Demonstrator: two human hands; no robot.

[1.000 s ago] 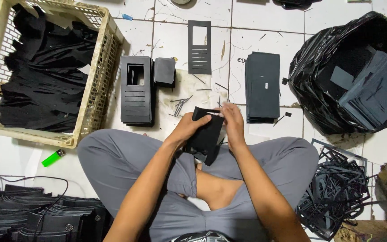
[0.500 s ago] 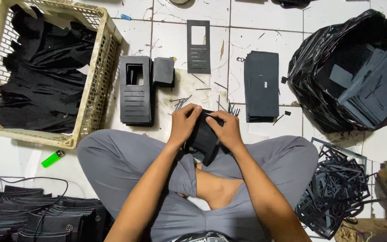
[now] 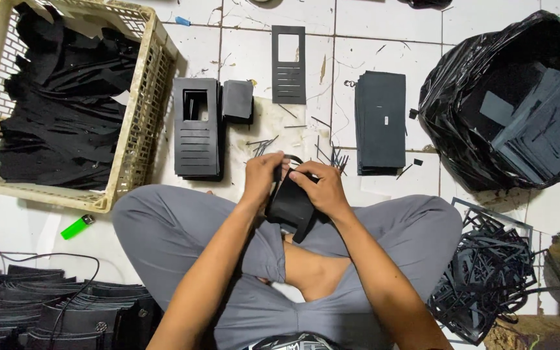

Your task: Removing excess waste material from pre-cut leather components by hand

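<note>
Tiled floor [image 3: 384, 23]; both hands apparently grip black piece [image 3: 291, 206].

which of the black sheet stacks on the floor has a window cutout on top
The stack beside the crate, showing a rectangular window and slots; the stack nearer the black bag has a nearly solid top.

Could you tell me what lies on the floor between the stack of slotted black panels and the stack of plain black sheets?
In the head view, between the slotted panel stack and the plain sheet stack lie a small black square stack, one slotted panel and scattered thin black offcut strips.
</note>
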